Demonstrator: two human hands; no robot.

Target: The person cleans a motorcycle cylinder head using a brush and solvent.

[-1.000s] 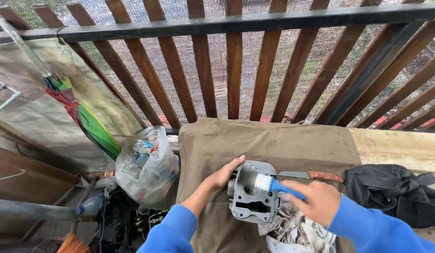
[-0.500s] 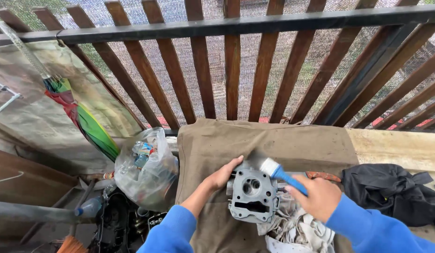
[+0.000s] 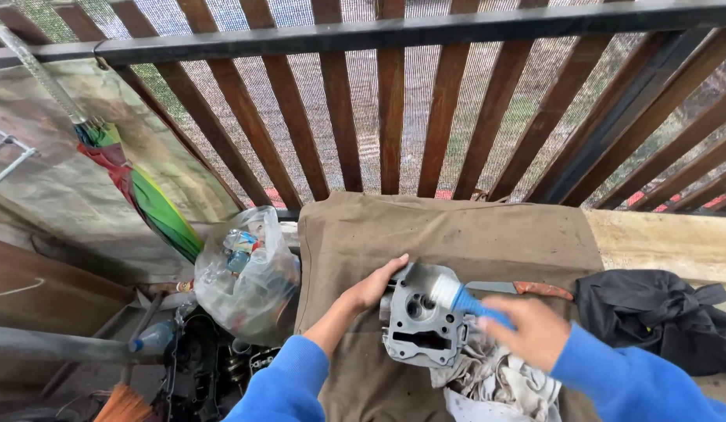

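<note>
Metal engine part (image 3: pixel 419 328): heavy, rigid, sharp-edged | left hand (image 3: pixel 372 285) steadying its left flank | right hand (image 3: pixel 535 332) gripping blue-handled brush (image 3: pixel 457 297) over its top | best held by outer walls

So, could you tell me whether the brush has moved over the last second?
Yes. The brush has swept back down toward the middle of the grey engine part, after reaching its far edge.

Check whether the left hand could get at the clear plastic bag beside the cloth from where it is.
Probably yes: the left hand only rests on the metal engine part, and nothing lies between it and the clear plastic bag.
</note>
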